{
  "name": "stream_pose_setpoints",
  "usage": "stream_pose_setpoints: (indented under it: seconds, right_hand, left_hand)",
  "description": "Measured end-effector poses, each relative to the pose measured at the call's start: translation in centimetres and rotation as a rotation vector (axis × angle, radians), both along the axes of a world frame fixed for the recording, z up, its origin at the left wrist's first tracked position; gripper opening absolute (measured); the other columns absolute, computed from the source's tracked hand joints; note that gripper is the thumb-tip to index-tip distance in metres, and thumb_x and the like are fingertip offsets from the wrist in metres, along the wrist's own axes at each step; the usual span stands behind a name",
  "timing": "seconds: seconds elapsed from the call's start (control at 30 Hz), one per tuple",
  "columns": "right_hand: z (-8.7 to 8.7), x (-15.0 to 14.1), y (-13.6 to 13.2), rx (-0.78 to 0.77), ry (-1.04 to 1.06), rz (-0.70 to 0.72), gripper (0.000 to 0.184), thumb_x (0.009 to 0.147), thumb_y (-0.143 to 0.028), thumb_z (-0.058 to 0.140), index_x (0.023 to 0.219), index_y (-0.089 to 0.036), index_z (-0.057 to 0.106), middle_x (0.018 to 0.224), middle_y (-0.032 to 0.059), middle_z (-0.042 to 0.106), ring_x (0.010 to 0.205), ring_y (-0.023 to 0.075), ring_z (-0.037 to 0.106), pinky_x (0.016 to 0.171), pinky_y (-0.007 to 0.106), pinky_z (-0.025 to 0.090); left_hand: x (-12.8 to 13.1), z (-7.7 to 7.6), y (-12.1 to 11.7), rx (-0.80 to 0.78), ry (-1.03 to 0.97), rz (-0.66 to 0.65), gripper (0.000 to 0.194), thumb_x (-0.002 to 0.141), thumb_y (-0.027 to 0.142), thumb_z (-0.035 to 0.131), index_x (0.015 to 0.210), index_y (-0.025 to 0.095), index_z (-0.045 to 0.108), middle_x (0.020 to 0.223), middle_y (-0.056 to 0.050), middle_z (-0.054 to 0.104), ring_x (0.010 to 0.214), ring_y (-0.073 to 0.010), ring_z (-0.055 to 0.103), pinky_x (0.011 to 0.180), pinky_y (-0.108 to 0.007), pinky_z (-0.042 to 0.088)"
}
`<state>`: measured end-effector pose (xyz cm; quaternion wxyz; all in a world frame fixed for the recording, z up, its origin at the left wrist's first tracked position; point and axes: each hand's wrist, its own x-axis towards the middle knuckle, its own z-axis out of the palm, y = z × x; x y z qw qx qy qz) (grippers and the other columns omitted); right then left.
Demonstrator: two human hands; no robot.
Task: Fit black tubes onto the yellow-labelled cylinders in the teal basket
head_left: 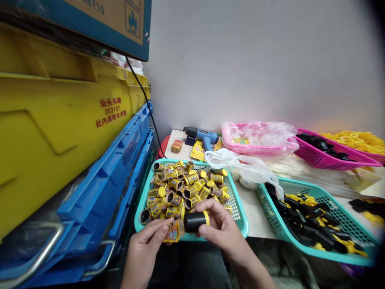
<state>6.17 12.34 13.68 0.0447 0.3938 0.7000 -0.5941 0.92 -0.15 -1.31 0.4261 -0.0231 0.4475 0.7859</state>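
My left hand [149,241] pinches a printed plastic sleeve [173,231], yellow and orange with a clear end. In my right hand [224,228] is a black cylinder [193,222] with a yellow rim, lying sideways between thumb and fingers. The sleeve's clear end meets the cylinder's left end; whether it is around it I cannot tell. Both hands are over the near edge of a teal basket [244,218]. Inside that basket lie many small labelled cylinders [176,184] with yellow caps or rims.
Blue crates [99,200] and a yellow bin [60,108] wall off the left. Behind the basket lies a blue heat gun [203,135]. A white plastic bag [249,166] separates it from another teal basket [319,255] with black and yellow parts. Pink baskets [315,158] stand farther back.
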Motion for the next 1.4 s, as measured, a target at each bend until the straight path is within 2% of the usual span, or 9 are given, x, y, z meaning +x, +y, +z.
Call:
stream_pose_setpoints:
  seconds: [0.2,0.47,0.57,0.77,0.9,1.07,1.23,1.33,1.4]
  right_hand:
    - [0.0,0.8,0.6,0.380,-0.191,0.177,0.035,0.071,-0.038,0.075,0.100,-0.020,0.067,0.090,0.0038,0.065,0.078,0.0135,0.058,0.074,0.024,0.046]
    - [-0.9,1.9,0.9,0.236,-0.218,0.082,0.042,0.074,-0.049,0.069,0.100,-0.016,0.068,0.080,0.0048,0.063,0.071,0.0127,0.054,0.066,0.023,0.043]
    - [-1.1,1.9,0.9,0.208,-0.192,0.086,0.042,0.072,-0.049,0.071,0.097,-0.015,0.068,0.078,0.0044,0.062,0.069,0.0117,0.053,0.064,0.022,0.042]
    - [-1.8,1.8,0.6,0.232,-0.044,0.139,0.035,0.070,-0.033,0.077,0.100,-0.020,0.066,0.092,0.0047,0.061,0.075,0.0118,0.058,0.070,0.023,0.048]
    - [-2.4,2.0,0.4,0.265,0.082,0.146,0.033,0.069,-0.029,0.079,0.100,-0.026,0.068,0.099,0.0043,0.057,0.081,0.0118,0.058,0.071,0.021,0.049]
    - [-2.6,3.5,0.6,0.139,0.077,0.192,0.035,0.079,-0.051,0.064,0.106,-0.030,0.069,0.103,0.0062,0.054,0.096,0.0175,0.056,0.079,0.026,0.050]
    - [-3.0,5.9,0.6,-0.020,-0.136,-0.012,0.057,0.082,-0.062,0.052,0.130,-0.032,0.052,0.137,0.0073,0.045,0.127,0.0270,0.044,0.098,0.037,0.046]
    - [-4.2,7.0,0.4,-0.015,-0.105,-0.008,0.071,0.080,-0.073,0.042,0.133,-0.027,0.049,0.134,0.0106,0.050,0.121,0.0287,0.052,0.091,0.038,0.052]
    - [-6.2,6.8,-0.1,0.027,-0.075,0.054,0.078,0.074,-0.078,0.044,0.132,-0.027,0.051,0.125,0.0116,0.057,0.113,0.0291,0.057,0.084,0.037,0.056]
  left_hand:
    - [0.0,0.6,0.2,0.004,-0.057,0.059,0.022,0.072,0.041,0.071,0.083,0.023,0.077,0.091,-0.009,0.071,0.069,-0.0207,0.066,0.046,-0.023,0.053]
    - [0.5,1.4,0.4,0.069,-0.045,0.092,0.016,0.076,0.037,0.069,0.085,0.026,0.077,0.090,-0.006,0.071,0.060,-0.0168,0.064,0.047,-0.025,0.055]
    - [0.2,1.6,0.5,0.056,0.125,0.123,0.014,0.079,0.033,0.066,0.086,0.028,0.077,0.087,-0.005,0.072,0.062,-0.0164,0.066,0.047,-0.022,0.055]
    - [-0.8,1.9,0.5,0.018,0.484,0.120,0.021,0.075,0.019,0.070,0.094,0.028,0.075,0.091,-0.003,0.073,0.087,-0.0157,0.068,0.077,-0.020,0.055]
    - [-1.2,2.7,0.5,0.129,0.355,-0.017,0.026,0.068,0.011,0.074,0.089,0.026,0.072,0.091,-0.001,0.071,0.087,-0.0135,0.067,0.077,-0.017,0.053]
    - [-1.0,4.2,0.6,0.308,0.014,-0.085,0.024,0.063,0.012,0.079,0.084,0.020,0.070,0.083,-0.001,0.069,0.078,-0.0123,0.066,0.070,-0.018,0.052]
    - [-0.4,4.8,1.4,0.395,-0.096,-0.138,0.029,0.062,0.016,0.081,0.090,0.015,0.074,0.094,-0.009,0.071,0.092,-0.0192,0.066,0.083,-0.026,0.050]
    - [0.0,5.0,1.8,0.513,-0.118,-0.157,0.036,0.061,0.018,0.082,0.096,0.013,0.074,0.098,-0.009,0.072,0.096,-0.0224,0.066,0.087,-0.029,0.050]
    - [0.1,5.2,1.8,0.601,-0.096,-0.157,0.042,0.066,0.024,0.079,0.105,0.013,0.071,0.106,-0.009,0.070,0.105,-0.0251,0.063,0.093,-0.032,0.048]
